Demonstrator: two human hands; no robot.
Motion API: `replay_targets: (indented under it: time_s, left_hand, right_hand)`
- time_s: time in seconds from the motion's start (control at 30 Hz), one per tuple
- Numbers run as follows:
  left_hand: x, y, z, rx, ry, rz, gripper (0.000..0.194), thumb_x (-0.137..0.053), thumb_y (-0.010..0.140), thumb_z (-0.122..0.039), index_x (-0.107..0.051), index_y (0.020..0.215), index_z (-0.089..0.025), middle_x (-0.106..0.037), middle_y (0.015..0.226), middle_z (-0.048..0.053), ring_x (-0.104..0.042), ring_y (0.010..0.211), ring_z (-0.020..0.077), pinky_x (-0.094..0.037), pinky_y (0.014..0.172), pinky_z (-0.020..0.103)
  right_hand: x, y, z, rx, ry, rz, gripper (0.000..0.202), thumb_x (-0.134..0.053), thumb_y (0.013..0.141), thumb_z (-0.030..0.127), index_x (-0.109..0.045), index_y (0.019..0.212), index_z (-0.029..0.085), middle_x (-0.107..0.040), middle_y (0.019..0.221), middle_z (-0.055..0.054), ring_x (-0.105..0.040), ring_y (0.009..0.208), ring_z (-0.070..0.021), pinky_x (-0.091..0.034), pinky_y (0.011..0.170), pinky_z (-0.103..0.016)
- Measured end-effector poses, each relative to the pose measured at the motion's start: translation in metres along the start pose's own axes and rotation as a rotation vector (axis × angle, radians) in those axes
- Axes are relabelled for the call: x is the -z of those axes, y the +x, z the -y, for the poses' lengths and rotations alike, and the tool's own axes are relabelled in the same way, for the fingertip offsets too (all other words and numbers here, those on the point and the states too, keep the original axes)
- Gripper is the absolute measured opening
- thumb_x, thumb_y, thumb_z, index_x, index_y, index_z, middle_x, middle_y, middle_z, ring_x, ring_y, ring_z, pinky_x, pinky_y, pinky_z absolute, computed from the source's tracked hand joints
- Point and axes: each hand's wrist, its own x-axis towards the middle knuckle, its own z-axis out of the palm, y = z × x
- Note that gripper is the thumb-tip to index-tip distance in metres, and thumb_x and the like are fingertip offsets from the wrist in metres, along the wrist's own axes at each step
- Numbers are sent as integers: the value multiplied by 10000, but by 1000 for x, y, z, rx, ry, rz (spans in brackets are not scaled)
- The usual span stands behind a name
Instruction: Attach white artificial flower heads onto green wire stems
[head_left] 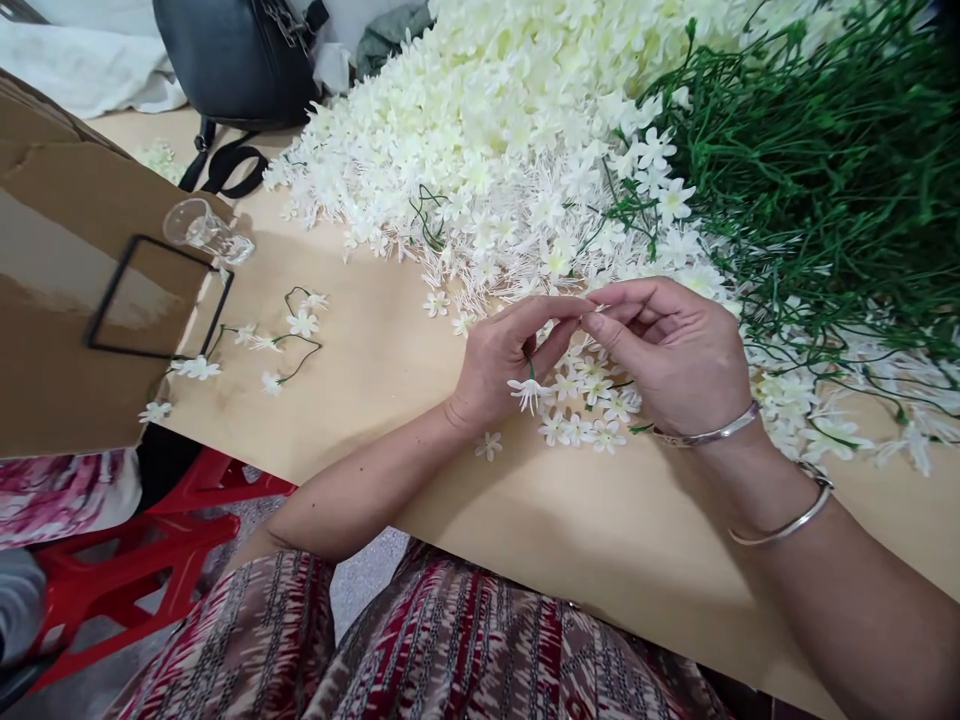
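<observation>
My left hand (501, 352) is closed on a green artificial flower stem. From beneath its fingers hangs a white flower (529, 392), petals down. My right hand (679, 345) meets it from the right, thumb and forefinger pinched together at the left fingertips. What lies in that pinch is tiny and mostly covered by the fingers. Below the hands, a cluster of white artificial flowers (596, 388) rests on the table (405, 440). One loose flower (489, 446) sits by my left wrist.
A large heap of white blossoms (510, 130) spreads behind my hands. Green plastic stems (832, 170) are piled at the right. On the left are a few finished-looking sprigs (303, 322), a tipped clear plastic cup (202, 230), a cardboard box (52, 260) and a black bag (232, 60).
</observation>
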Motion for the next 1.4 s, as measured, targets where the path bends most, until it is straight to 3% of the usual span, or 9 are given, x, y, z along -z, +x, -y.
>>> replay_targets:
  time_s: [0.23,0.4,0.47,0.6,0.9,1.03,1.23,1.33,1.4]
  left_hand:
    - [-1,-3,-7,57,-37,-22,222,-682,1085,-392,-794,1067,-201,-793,915,30,-436,530,69,-365,563,265]
    - [-1,-4,-11,184,-277,0,371,-697,1075,-549,-756,1185,-199,-822,1065,79,-393,538,73,-361,550,294]
    - [-1,-3,-10,252,-336,5,448,-719,1035,-650,-779,1113,-213,-794,957,65,-378,559,92,-327,547,305]
    - [-3,-1,-5,347,-401,1,542,-804,920,-758,-805,970,-218,-659,743,21,-374,600,112,-289,578,312]
    - [-4,2,-3,367,-520,6,317,-919,899,-460,-767,981,-194,-640,801,-8,-390,607,88,-311,561,279]
    - [2,9,7,395,-705,-63,193,-782,995,-327,-772,1149,-212,-611,923,3,-509,712,90,-449,668,248]
    - [4,16,22,494,-820,-184,475,-523,1150,-625,-751,1268,-225,-730,1114,63,-712,938,153,-580,812,288]
    - [0,14,21,437,-752,-229,668,-405,1112,-795,-752,1259,-245,-767,1142,75,-755,1027,198,-618,857,328]
    - [-3,11,17,370,-684,-249,737,-360,1081,-856,-758,1233,-254,-782,1145,78,-753,1031,205,-624,882,345]
  right_hand:
    - [1,0,-4,88,-50,-74,109,-895,874,337,-812,883,267,-761,758,2,-661,660,-164,-547,589,-309]
    - [3,5,-7,238,-39,-57,203,-889,923,464,-783,874,298,-815,1009,-64,-785,991,-263,-670,895,-470]
    - [3,5,-6,246,7,-26,232,-882,934,494,-768,867,303,-835,1060,-61,-806,1065,-271,-674,983,-503]
    - [0,3,-4,265,38,-6,199,-888,943,452,-771,881,302,-828,953,-39,-808,938,-245,-694,888,-471]
    - [-4,1,-3,270,57,-36,120,-864,951,314,-764,910,262,-844,1043,-58,-828,1041,-236,-695,984,-470]
    - [-3,0,-5,265,10,-104,149,-893,918,324,-758,923,263,-811,925,-31,-795,890,-219,-698,844,-436]
    - [2,-6,-5,108,-22,32,109,-874,956,369,-790,990,308,-741,824,-11,-645,685,-187,-590,646,-372]
    - [2,-8,1,-3,9,158,116,-850,969,397,-783,966,303,-742,879,-29,-669,760,-202,-606,721,-383]
    - [1,-10,7,-66,55,237,175,-850,952,433,-766,948,279,-779,1092,-68,-725,920,-226,-630,841,-413]
